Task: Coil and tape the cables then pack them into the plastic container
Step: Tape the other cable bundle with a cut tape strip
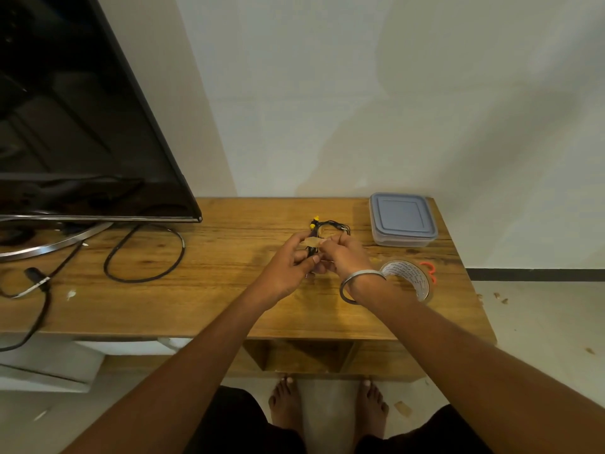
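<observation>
A coiled black cable [330,225] with yellow plugs is held over the middle of the wooden table [212,296]. My left hand [288,267] grips the coil from the left, and my right hand [343,257], with a metal bangle at the wrist, pinches it from the right. A strip of clear brownish tape [313,241] lies across the coil between my fingertips. The plastic container [402,219], lid on, stands at the table's back right. A roll of clear tape [411,279] lies just right of my right wrist.
A big black TV [82,126] on a metal stand fills the left. A loose black cable loop [144,253] lies on the table beside it, with another lead trailing off the left edge. Orange scissor handles [429,268] show behind the tape roll. My bare feet stand below the table's front edge.
</observation>
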